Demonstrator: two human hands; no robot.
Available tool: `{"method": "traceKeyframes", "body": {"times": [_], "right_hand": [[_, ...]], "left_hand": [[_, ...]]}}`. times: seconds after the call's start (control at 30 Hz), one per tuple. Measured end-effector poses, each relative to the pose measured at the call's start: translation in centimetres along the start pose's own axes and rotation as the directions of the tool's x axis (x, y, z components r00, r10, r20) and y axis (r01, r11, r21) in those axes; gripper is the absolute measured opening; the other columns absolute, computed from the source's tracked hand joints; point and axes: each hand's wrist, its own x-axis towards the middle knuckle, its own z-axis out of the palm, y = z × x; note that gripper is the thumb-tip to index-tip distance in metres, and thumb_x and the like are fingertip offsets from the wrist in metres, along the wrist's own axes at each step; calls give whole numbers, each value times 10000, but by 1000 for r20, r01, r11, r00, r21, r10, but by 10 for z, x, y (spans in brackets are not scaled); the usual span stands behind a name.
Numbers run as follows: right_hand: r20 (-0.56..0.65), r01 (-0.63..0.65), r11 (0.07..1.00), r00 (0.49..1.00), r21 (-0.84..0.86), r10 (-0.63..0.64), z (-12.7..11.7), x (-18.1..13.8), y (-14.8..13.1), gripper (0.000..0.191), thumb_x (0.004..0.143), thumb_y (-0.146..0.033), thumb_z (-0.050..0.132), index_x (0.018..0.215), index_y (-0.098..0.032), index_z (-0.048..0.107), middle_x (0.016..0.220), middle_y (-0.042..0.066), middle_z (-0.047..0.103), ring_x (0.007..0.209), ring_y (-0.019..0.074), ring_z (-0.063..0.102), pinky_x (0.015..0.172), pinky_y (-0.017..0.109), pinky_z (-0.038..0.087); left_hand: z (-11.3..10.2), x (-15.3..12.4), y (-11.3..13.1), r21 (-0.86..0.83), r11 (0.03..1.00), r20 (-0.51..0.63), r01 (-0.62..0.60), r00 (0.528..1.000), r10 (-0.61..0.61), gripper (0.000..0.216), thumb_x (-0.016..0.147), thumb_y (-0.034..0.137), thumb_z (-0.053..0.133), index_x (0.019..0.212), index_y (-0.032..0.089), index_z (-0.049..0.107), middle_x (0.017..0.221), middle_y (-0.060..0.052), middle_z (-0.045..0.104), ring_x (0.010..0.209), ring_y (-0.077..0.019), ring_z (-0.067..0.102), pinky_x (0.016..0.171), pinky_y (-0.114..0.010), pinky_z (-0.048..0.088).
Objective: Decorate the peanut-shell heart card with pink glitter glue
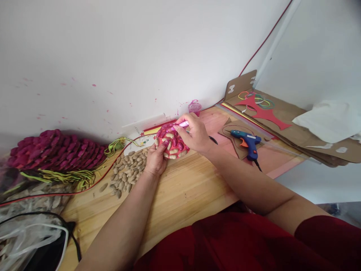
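My left hand point(156, 160) grips the near left edge of a red disc with peanuts point(175, 144) stuck on it, its thumb across the front. Some of those peanuts are coated in magenta paint; others keep their natural tan. Over the top of the disc, my right hand point(196, 134) pinches a pink-and-white paintbrush point(184, 124), its tip at the painted peanuts. Behind the right hand stands a small clear cup of pink paint point(194, 108). A heap of loose peanuts point(130, 171) lies on the wooden table point(175, 203) beside my left hand.
A stack of magenta-painted peanut pieces point(58, 150) with yellow-green cords stands at left. Plastic bags point(28, 237) lie nearer. A blue glue gun point(249, 143) rests on cardboard at right, below a cardboard stack point(276, 99) with a red cutout. A red cable point(109, 169) crosses the table.
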Motion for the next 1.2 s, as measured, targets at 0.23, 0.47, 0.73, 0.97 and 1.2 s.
{"method": "traceKeyframes", "body": {"times": [0.23, 0.47, 0.73, 0.97, 1.2], "right_hand": [[4, 10, 1000, 1000, -4, -10, 0, 0, 1, 110, 959, -336, 625, 912, -236, 628, 902, 39, 726, 900, 216, 643, 879, 384, 470], [6, -25, 1000, 1000, -6, 25, 0, 0, -1, 111, 955, -345, 639, 903, -247, 628, 915, 33, 740, 889, 209, 652, 880, 381, 478], [-8, -23, 1000, 1000, -13, 23, 0, 0, 0, 101, 954, -337, 628, 906, -248, 623, 930, 37, 757, 932, 215, 669, 883, 375, 475], [1, -11, 999, 1000, -32, 11, 2, -3, -1, 150, 966, -380, 620, 911, -240, 635, 926, 54, 755, 920, 227, 675, 900, 396, 485], [-38, -90, 991, 995, 98, 94, -2, 3, 6, 203, 947, -456, 646, 919, -257, 620, 944, 31, 762, 909, 202, 701, 858, 348, 533]], "left_hand": [[-1, 1, 0, 17, 1000, 32, -14, 999, 13, 531, 566, 346, 1038, 1009, 208, 780, 993, -98, 843, 1129, -339, 779, 994, -451, 634], [0, -1, 0, 32, 999, 11, -26, 1000, 25, 554, 552, 350, 1044, 1013, 203, 773, 991, -114, 838, 1134, -359, 773, 963, -467, 645], [6, -5, -1, 57, 998, 37, -40, 999, 38, 574, 529, 382, 1060, 991, 205, 770, 1002, -117, 836, 1126, -361, 772, 951, -473, 648], [6, -5, -2, 68, 998, 28, -14, 1000, 12, 579, 502, 353, 1067, 973, 203, 765, 935, -105, 827, 1023, -343, 799, 883, -441, 671], [4, -2, -2, 69, 997, 12, 25, 1000, -26, 605, 509, 397, 1061, 989, 183, 762, 859, -87, 813, 824, -272, 801, 757, -369, 663]]}}
